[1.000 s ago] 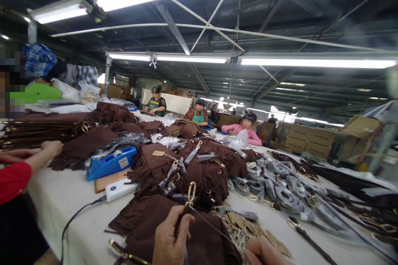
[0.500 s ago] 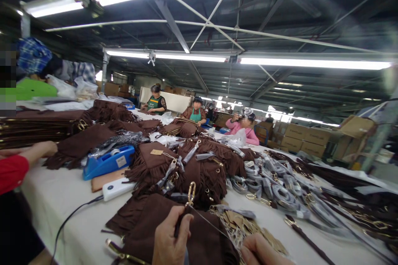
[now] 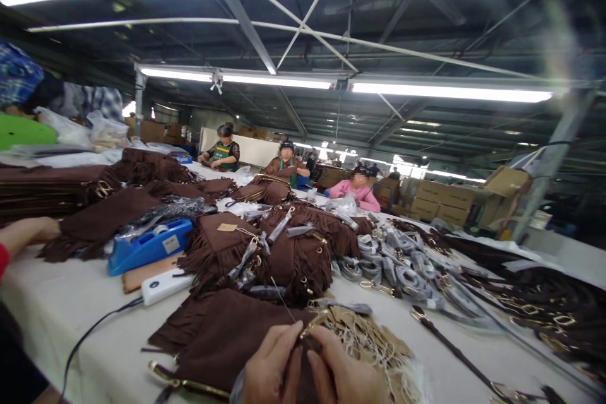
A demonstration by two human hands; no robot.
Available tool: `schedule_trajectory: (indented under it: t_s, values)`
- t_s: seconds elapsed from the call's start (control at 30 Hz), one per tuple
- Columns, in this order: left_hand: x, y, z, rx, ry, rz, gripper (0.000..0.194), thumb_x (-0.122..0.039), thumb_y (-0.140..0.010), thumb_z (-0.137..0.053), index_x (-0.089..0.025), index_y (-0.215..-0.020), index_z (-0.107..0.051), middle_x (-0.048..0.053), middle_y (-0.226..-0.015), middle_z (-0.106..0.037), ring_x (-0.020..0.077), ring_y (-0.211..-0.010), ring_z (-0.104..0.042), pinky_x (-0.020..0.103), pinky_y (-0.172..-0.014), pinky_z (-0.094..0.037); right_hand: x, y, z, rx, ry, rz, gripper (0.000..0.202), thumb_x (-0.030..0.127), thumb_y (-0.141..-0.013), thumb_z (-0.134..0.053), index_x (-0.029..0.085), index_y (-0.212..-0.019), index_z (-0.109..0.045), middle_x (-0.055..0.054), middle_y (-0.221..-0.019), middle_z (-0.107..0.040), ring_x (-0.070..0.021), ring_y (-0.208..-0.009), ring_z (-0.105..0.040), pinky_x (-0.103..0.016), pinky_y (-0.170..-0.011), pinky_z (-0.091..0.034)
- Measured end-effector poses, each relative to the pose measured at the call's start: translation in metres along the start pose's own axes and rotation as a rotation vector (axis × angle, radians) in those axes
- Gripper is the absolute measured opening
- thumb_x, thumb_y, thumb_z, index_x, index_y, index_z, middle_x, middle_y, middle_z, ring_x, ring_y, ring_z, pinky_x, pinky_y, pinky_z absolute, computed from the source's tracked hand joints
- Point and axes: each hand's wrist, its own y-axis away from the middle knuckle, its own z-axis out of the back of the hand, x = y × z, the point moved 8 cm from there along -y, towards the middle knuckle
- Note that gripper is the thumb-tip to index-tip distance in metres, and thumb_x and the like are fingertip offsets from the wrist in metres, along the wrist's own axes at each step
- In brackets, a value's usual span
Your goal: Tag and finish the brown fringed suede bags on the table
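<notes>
At the bottom centre of the head view, my left hand (image 3: 272, 363) and my right hand (image 3: 338, 366) are close together, fingers pinched on a brown strap with a gold clasp (image 3: 315, 323). A thin pale string (image 3: 283, 300) sticks up from between the fingertips. Under and left of my hands lies a brown fringed bag (image 3: 227, 334), with a gold-trimmed zipper edge (image 3: 199, 386) near the table's front. Tan paper tags with white strings (image 3: 374, 334) are heaped just right of my hands.
A blue tape dispenser (image 3: 149, 243) and a white power bank (image 3: 165, 284) with a black cable sit left. More fringed bags (image 3: 303, 252) are piled ahead. Wrapped straps (image 3: 402, 265) cover the right side. A co-worker's hand (image 3: 33, 230) is far left; three people work beyond.
My right hand has moved left and up to the clasp beside my left hand. The clasp has tipped from upright and sits lower. The view has shifted, and the distant people have changed posture.
</notes>
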Motion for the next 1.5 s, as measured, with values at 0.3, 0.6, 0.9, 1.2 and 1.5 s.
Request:
schedule_trajectory:
  t_s: [0.3, 0.6, 0.9, 1.2, 1.5]
  values:
    - [-0.012, 0.008, -0.019, 0.127, -0.147, -0.064, 0.037, -0.02, -0.097, -0.04, -0.019, -0.133, -0.051, 0.01, -0.096, -0.07, 0.0171, -0.083, -0.07, 0.02, -0.072, -0.057, -0.001, -0.005, 0.008, -0.004, -0.031, -0.077, 0.036, 0.039, -0.097, -0.043, 0.025, -0.116, -0.07, -0.006, -0.095, -0.079, -0.0219, -0.077, -0.076, -0.024, -0.067, -0.059]
    - [-0.023, 0.01, -0.034, 0.165, -0.116, 0.007, 0.027, -0.02, -0.095, -0.038, -0.018, -0.1, -0.065, 0.009, -0.082, -0.069, 0.0193, -0.071, -0.068, 0.024, -0.06, -0.052, 0.012, -0.018, 0.012, 0.128, -0.168, 0.022, 0.031, 0.029, -0.097, -0.04, 0.023, -0.078, -0.063, -0.003, -0.081, -0.066, -0.0138, -0.068, -0.066, -0.02, -0.063, -0.049]
    - [0.012, -0.021, 0.051, 0.324, 0.144, 0.376, 0.034, -0.021, -0.091, -0.049, -0.025, -0.123, -0.059, 0.007, -0.119, -0.067, 0.0208, -0.107, -0.063, 0.031, -0.095, -0.05, 0.012, -0.139, 0.035, 0.071, -0.66, -0.076, 0.029, 0.03, -0.09, -0.053, 0.02, -0.063, -0.052, 0.007, -0.054, -0.044, -0.0094, -0.052, -0.041, -0.022, -0.053, -0.035]
    - [0.082, 0.047, 0.062, 0.809, -0.341, 0.247, 0.037, -0.007, -0.075, -0.058, -0.023, -0.106, -0.067, 0.007, -0.119, -0.067, 0.0246, -0.112, -0.06, 0.039, -0.1, -0.045, -0.021, -0.17, 0.097, -0.07, -1.032, -0.155, 0.016, 0.033, -0.078, -0.074, 0.018, -0.076, -0.069, 0.007, -0.05, -0.046, -0.005, -0.044, -0.036, -0.016, -0.039, -0.022]
    - [0.077, -0.021, 0.06, 0.703, -0.404, 0.275, 0.023, -0.017, -0.093, -0.047, -0.019, -0.074, -0.06, 0.001, -0.08, -0.064, 0.0161, -0.077, -0.06, 0.023, -0.072, -0.044, -0.025, -0.108, 0.059, 0.126, -1.476, -0.482, 0.025, 0.042, -0.072, -0.08, 0.023, -0.074, -0.064, 0.011, -0.047, -0.035, -0.0036, -0.037, -0.021, -0.012, -0.032, -0.026]
